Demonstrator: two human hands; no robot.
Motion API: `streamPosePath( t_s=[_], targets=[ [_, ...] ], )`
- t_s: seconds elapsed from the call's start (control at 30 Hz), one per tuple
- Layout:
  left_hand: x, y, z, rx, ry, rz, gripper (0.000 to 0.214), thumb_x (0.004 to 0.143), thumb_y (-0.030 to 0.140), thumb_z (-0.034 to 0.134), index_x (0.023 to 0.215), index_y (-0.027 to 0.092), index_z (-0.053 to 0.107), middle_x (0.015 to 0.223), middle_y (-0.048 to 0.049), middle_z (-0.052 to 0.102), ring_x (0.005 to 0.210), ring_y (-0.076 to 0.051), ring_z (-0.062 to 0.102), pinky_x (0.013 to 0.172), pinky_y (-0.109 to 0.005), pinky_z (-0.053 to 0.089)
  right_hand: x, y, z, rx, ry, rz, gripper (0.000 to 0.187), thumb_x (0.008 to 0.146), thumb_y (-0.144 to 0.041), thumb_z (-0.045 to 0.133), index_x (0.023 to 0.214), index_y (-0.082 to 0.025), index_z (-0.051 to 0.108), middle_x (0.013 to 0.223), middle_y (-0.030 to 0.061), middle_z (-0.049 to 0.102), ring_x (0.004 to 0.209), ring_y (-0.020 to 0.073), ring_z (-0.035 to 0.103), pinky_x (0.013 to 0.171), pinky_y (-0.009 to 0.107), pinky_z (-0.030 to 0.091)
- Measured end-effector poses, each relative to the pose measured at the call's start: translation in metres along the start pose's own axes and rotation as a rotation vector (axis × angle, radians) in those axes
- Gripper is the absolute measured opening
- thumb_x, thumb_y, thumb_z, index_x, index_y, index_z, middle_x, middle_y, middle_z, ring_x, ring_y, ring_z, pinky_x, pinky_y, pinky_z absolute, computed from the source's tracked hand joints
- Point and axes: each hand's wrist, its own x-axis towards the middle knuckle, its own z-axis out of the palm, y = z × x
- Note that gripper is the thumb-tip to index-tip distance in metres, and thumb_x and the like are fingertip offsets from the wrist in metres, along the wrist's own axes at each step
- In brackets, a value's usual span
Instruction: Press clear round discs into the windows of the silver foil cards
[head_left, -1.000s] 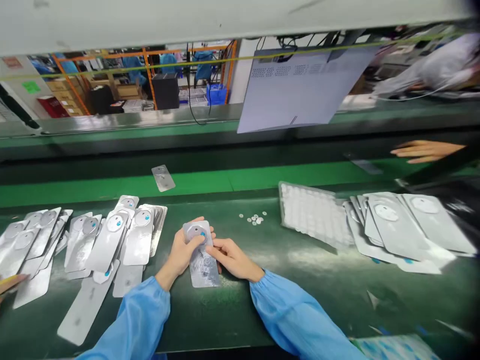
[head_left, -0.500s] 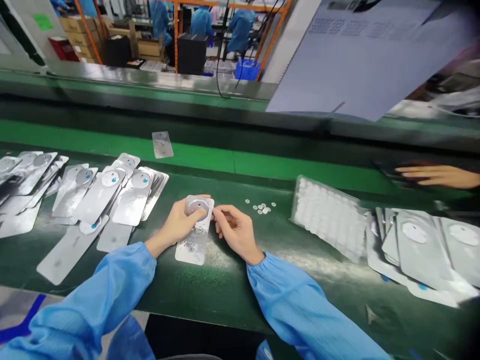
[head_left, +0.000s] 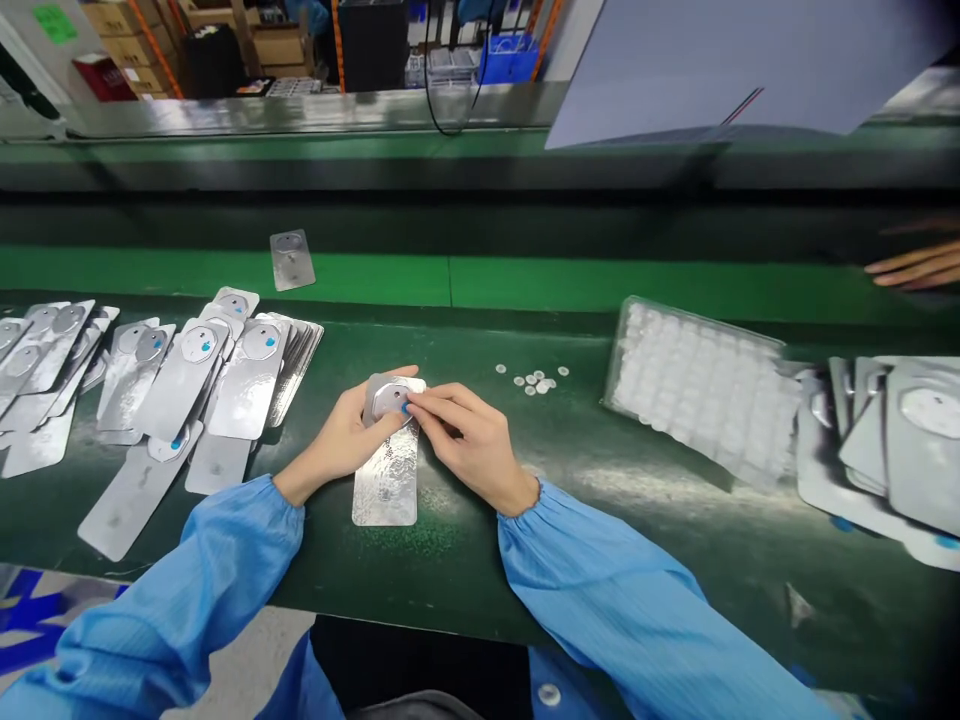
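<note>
A silver foil strip (head_left: 386, 470) with a round raised disc at its far end lies on the dark green bench in front of me. My left hand (head_left: 346, 435) grips the strip's far end from the left, thumb on the disc. My right hand (head_left: 466, 435) pinches the disc's right edge, where a small blue tab shows. Both arms wear light blue sleeves. Several small white discs (head_left: 534, 381) lie loose just right of my hands.
Fanned piles of similar foil strips (head_left: 187, 375) lie at the left, more at the far right (head_left: 885, 440). A clear blister tray (head_left: 697, 385) sits right of centre. One strip (head_left: 291, 260) rides the green belt. Another person's fingers (head_left: 911, 265) show at the right edge.
My right fingers have closed in onto the disc's edge. The view has tilted downward, so everything sits higher in the frame. The other person's hand has drawn back toward the right edge.
</note>
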Motion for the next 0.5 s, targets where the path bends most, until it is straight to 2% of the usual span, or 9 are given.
streamPosePath(
  t_s=[0.2,0.33,0.5],
  targets=[
    [-0.0006,0.0014,0.0012,0.047,-0.023,0.059,0.052,0.086,0.025,0.068,0.137,0.013,0.064,0.097,-0.0060,0.072,0.078,-0.016,0.060,0.071,-0.027,0.048,0.0018,-0.0045,0.0008,-0.040,0.003,-0.015,0.015,0.103,-0.018,0.060,0.106,-0.021,0.074,0.095,0.0062,0.072,0.081,0.0169,0.070,0.069,0.028,0.062],
    [0.0007,0.0004,0.0013,0.008,-0.029,0.064,0.052,0.085,0.022,0.068,0.137,0.013,0.065,0.090,-0.0031,0.070,0.077,-0.015,0.059,0.072,-0.026,0.048,0.0010,-0.0051,0.0004,-0.118,-0.073,-0.022,0.012,0.104,-0.019,0.056,0.106,-0.019,0.069,0.096,0.0069,0.069,0.077,0.0161,0.067,0.063,0.027,0.058],
    [0.0014,0.0022,-0.0005,-0.096,-0.009,-0.038,0.057,0.080,0.021,0.070,0.136,0.012,0.065,0.090,-0.0029,0.071,0.075,-0.014,0.058,0.070,-0.025,0.045,0.0012,-0.0050,0.0011,-0.103,-0.099,-0.027,0.011,0.105,-0.018,0.053,0.107,-0.020,0.064,0.097,0.0069,0.066,0.084,0.0181,0.066,0.066,0.029,0.056]
  ],
)
